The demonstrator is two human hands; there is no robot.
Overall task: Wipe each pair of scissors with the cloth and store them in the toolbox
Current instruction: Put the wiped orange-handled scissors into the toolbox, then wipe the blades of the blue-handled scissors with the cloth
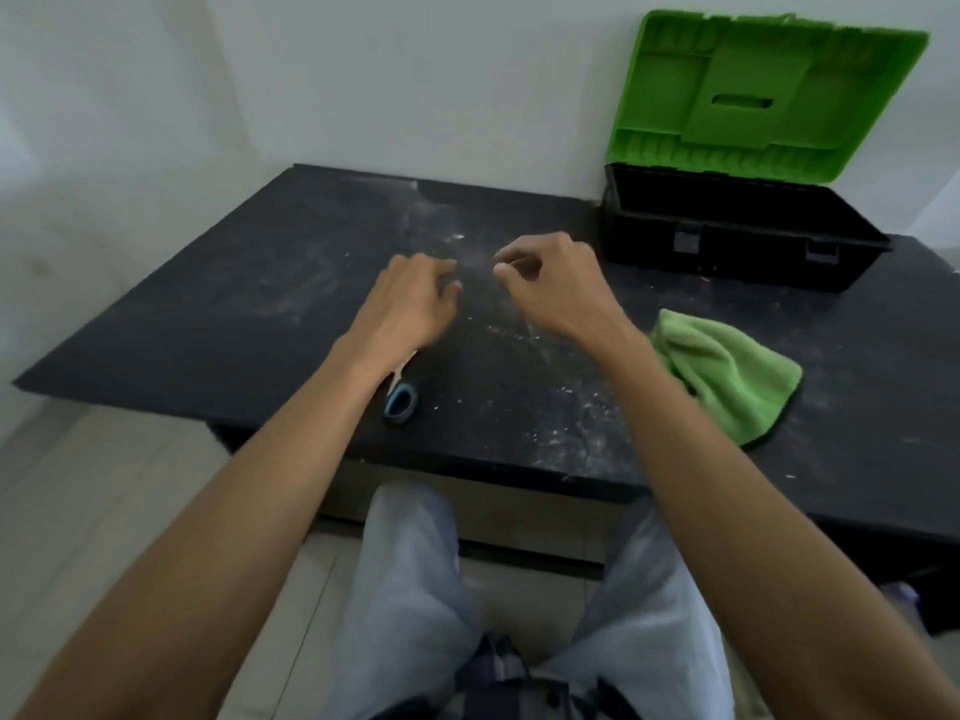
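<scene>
The fingers (448, 277) of the left hand (415, 304) hang loosely curled and hold nothing. The right hand (553, 285) is likewise slack and empty, and both hover above the dusty black bench (270, 283). At seven o'clock from the left hand, partly hidden under its wrist, lie the scissors (401, 402), with one blue-and-black handle loop showing. The green cloth (727, 381) lies crumpled at four o'clock from the right hand, and the open toolbox (737, 236) stands at two o'clock. The scissors look light and stiff, probably best taken by the handle loops. The cloth is soft and should bunch easily round the blades.
</scene>
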